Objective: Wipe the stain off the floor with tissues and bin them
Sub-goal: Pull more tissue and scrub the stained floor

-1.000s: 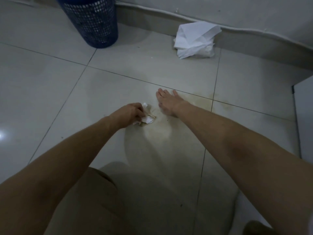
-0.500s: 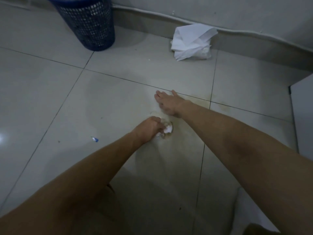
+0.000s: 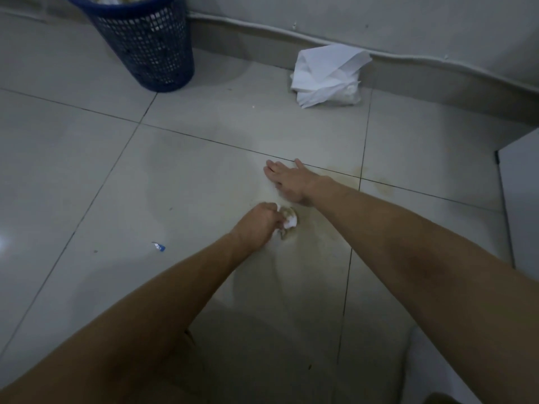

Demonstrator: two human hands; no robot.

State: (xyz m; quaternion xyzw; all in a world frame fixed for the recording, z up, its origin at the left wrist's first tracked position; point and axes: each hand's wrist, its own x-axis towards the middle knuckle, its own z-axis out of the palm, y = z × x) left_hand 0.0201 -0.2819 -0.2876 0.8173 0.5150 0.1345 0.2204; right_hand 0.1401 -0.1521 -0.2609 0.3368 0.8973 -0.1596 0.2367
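My left hand (image 3: 259, 221) grips a crumpled, brown-soiled tissue (image 3: 288, 220) and presses it on the pale tiled floor. A faint yellowish stain (image 3: 358, 177) spreads around it and along the grout line to the right. My right hand (image 3: 287, 179) lies flat on the floor just beyond the tissue, fingers straight. A pile of clean white tissues (image 3: 328, 75) sits by the skirting board at the back. The blue mesh bin (image 3: 140, 39) stands at the back left with used tissues inside.
A small blue-and-white scrap (image 3: 159, 246) lies on the floor to the left of my left arm. A white panel edge (image 3: 519, 205) stands at the right. The wall and skirting board (image 3: 437, 80) run along the back.
My left hand has rubbed the tissue from left to right, ending close under my right hand. My right hand has stayed planted. The view has tilted slightly, showing more of the bin.
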